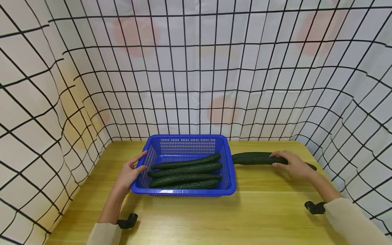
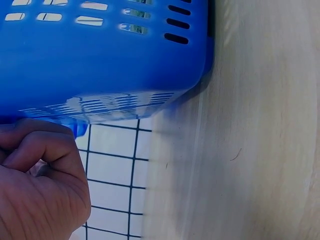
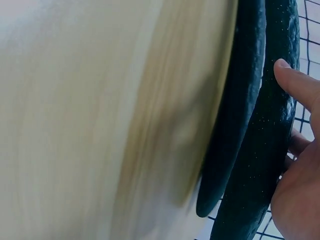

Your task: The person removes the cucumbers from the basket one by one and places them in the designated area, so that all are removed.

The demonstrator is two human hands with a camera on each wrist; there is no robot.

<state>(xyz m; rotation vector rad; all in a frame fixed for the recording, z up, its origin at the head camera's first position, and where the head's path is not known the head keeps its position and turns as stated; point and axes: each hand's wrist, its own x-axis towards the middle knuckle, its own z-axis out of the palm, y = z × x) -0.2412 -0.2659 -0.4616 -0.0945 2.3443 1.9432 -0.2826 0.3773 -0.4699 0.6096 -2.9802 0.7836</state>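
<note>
A blue plastic basket (image 1: 183,191) with slotted walls stands mid-table, and several dark green cucumbers (image 1: 185,169) lie side by side in it. At its left rim my left hand (image 1: 130,173) grips the edge, thumb inside; the left wrist view shows curled fingers against the blue wall (image 2: 100,65). To the basket's right, two more cucumbers lie close together. My right hand (image 1: 292,165) holds one cucumber (image 3: 260,150) from above, thumb on one side and fingers on the other. The second cucumber (image 3: 232,110) runs alongside, apart from the thumb. My palm hides part of the held one.
The wooden table (image 1: 196,217) extends in front of the basket and to both sides. White cloth walls with a black grid (image 1: 199,81) enclose its back and sides. A black wrist mount (image 1: 128,221) projects from each sleeve.
</note>
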